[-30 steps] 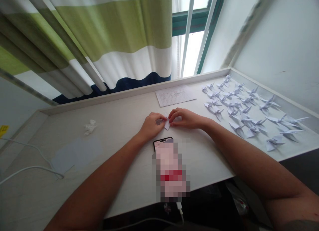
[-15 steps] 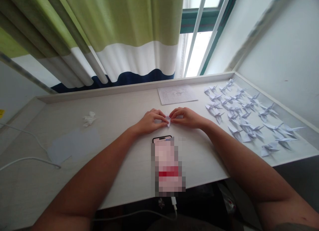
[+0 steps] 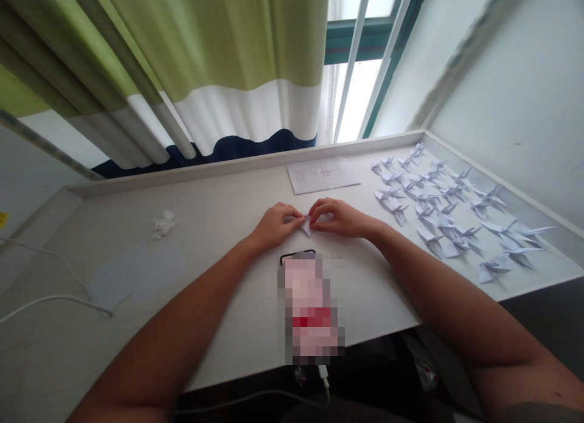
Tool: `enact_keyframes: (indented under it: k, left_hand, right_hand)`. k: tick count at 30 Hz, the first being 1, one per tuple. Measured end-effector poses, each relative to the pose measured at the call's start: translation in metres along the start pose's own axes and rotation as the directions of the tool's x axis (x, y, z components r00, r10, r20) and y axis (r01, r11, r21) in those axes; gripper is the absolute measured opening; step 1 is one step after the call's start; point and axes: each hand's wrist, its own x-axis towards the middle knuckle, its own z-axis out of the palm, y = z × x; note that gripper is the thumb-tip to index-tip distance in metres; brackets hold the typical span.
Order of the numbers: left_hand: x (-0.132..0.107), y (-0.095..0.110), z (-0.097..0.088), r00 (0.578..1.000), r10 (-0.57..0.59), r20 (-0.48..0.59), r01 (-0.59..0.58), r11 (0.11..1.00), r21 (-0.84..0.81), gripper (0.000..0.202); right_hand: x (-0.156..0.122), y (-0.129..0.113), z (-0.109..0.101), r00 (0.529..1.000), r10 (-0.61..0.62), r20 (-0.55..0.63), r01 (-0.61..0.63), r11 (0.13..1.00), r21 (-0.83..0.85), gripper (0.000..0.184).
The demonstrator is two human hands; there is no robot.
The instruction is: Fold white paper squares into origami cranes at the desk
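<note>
A small folded piece of white paper [image 3: 306,227] is pinched between both hands above the middle of the desk. My left hand [image 3: 279,223] is closed on its left side, thumb and fingertips together. From the right, my right hand [image 3: 336,217] grips the opposite side the same way. The fingertips cover parts of the paper, so its exact folds are hard to make out. Just below the hands lies a phone [image 3: 310,307] with a blurred screen and a cable in its lower end.
Several folded paper cranes [image 3: 449,228] spread over the desk's right side. A printed sheet [image 3: 323,175] lies behind my hands. On the left are crumpled tissue [image 3: 163,224], flat paper sheets [image 3: 121,276] and a white cable [image 3: 55,298]. A raised rim [image 3: 205,168] edges the desk [image 3: 219,198].
Both hands stay in nearly the same place, still pinching the paper. More of the paper shows between the fingertips, and the left fingers have shifted slightly. The whole view has tilted a little.
</note>
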Motion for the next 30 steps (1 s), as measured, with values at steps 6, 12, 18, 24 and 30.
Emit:
enact_keyframes:
  k: [6, 12, 18, 24, 30]
  left_hand:
    - [0.001, -0.004, -0.002, 0.998, 0.059, 0.026, -0.058, 0.998, -0.002, 0.016]
    - [0.000, -0.006, -0.008, 0.988, 0.111, 0.107, -0.112, 0.994, 0.008, 0.014]
    - [-0.001, -0.005, -0.001, 0.998, 0.061, 0.010, -0.061, 0.998, 0.034, 0.015]
    - [-0.001, -0.004, 0.004, 0.999, -0.005, -0.045, 0.007, 0.999, 0.034, 0.016]
    - [-0.002, -0.003, 0.006, 0.995, -0.053, -0.084, 0.056, 0.998, 0.037, 0.018]
  right_hand:
    - [0.000, 0.005, -0.002, 1.000, 0.014, 0.020, -0.014, 1.000, 0.028, 0.006]
    - [0.001, 0.010, -0.002, 0.997, 0.070, 0.021, -0.072, 0.994, 0.081, 0.013]
    - [0.003, 0.013, 0.004, 0.999, 0.032, -0.032, -0.030, 0.996, 0.084, 0.019]
    - [0.000, 0.014, -0.002, 0.999, -0.036, 0.012, 0.036, 0.998, 0.059, 0.013]
    - [0.000, 0.010, -0.002, 1.000, -0.028, 0.012, 0.028, 0.999, 0.044, 0.007]
